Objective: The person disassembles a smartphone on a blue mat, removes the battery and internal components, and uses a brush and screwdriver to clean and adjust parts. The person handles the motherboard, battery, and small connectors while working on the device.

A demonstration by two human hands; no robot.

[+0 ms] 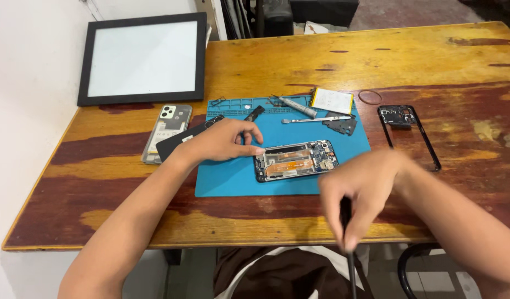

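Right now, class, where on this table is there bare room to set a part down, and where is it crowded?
Free: the wooden table behind the blue mat, and the mat's near-left corner below the left hand. Crowded: the mat's far edge with tools, battery, and the opened phone.

Wooden desk [421, 50] | centre: blue mat [233, 177] | left edge: phone back cover [166, 133] | right: phone frame [410, 133], rubber ring [370, 97]
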